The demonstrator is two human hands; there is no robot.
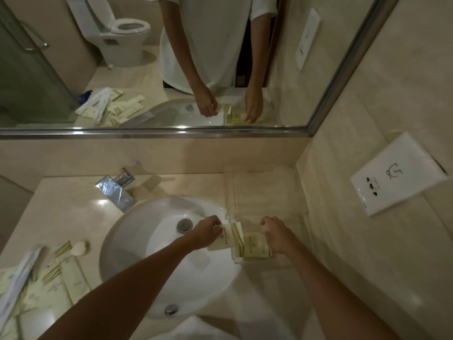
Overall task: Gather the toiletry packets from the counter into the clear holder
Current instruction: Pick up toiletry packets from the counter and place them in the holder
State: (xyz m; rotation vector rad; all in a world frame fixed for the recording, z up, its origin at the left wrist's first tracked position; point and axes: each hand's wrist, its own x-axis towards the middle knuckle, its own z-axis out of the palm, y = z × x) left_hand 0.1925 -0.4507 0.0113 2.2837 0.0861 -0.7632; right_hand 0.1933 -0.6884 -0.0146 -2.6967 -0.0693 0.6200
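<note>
Counter, far left: loose pile of cream toiletry packets [52, 282] with striped print, overlapping; one long white sleeve [20, 278] lying across them at a slant.
Small round item: pale oval piece [79, 247] just beyond the pile, near the basin edge; kind not discernible.
Tap: chrome faucet [117, 190] behind the basin, spout angled toward the bowl.
Basin: white oval sink [137, 229] set in the beige counter [63, 207]; drain plug [184, 225] at centre, overflow fitting [170, 309] on the near wall.
Left hand: left hand [208, 229] over the right rim of the basin, fingers curled, pinching the top left edge of a striped packet [229, 238]; packet held upright and tilted, its lower edge at the holder's left side.
Clear holder: transparent holder [267, 192] on the counter right of the basin, reaching back toward the wall; walls faint, compartments hard to separate.
Packet in holder: second packet [252, 246] standing at the near end of the holder, overlapped at its left by the held packet.
Right hand: right hand [279, 235] at the right side of that second packet, fingers bent down onto its edge; firm grip or mere touch not discernible.
Side wall, right: white socket plate [398, 176] with printed symbol.
Mirror: mirror [73, 69] above the counter repeating hands, packets and basin; toilet [122, 30] reflected at upper left.
</note>
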